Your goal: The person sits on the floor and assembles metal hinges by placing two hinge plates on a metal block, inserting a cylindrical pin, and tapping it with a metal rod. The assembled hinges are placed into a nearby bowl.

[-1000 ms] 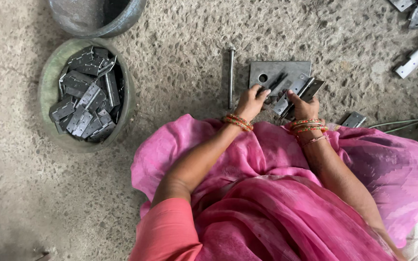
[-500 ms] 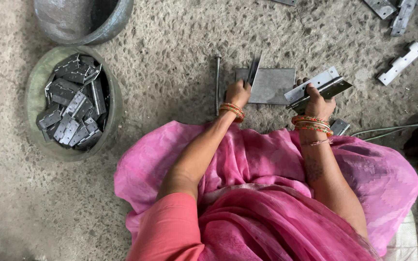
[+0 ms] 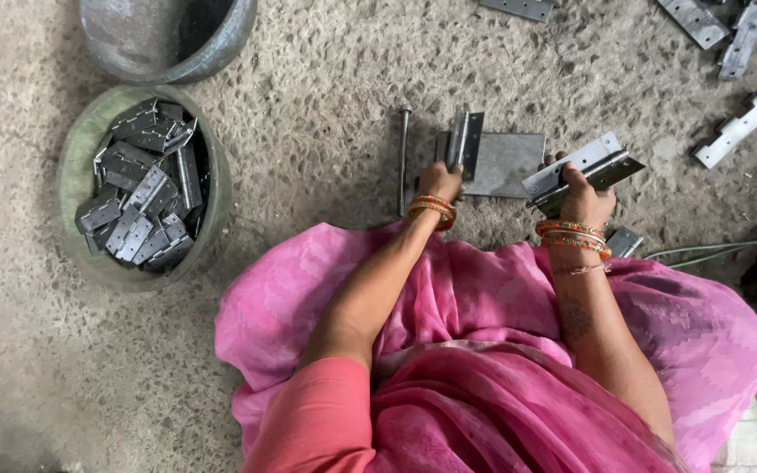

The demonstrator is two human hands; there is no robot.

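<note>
Over the flat plate [image 3: 505, 162], each hand [image 3: 440, 181] [image 3: 584, 194] grips a metal hinge [image 3: 463, 140] [image 3: 582, 168].

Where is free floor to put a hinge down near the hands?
Bare floor lies between the full bowl and the long bolt, and above the flat plate. It is crowded around the plate, where the left hand and right hand hold hinges.

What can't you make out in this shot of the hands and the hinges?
- Head view, left hand: its fingers are hidden behind the upright hinge, so the grip is unclear.
- Right hand: its palm side is hidden under the open hinge.
- Upper bowl: cut off by the top edge; its inside is in shadow.
- Lower bowl: the heaped hinges hide its bottom.
- Plate: partly covered by both hinges.
</note>
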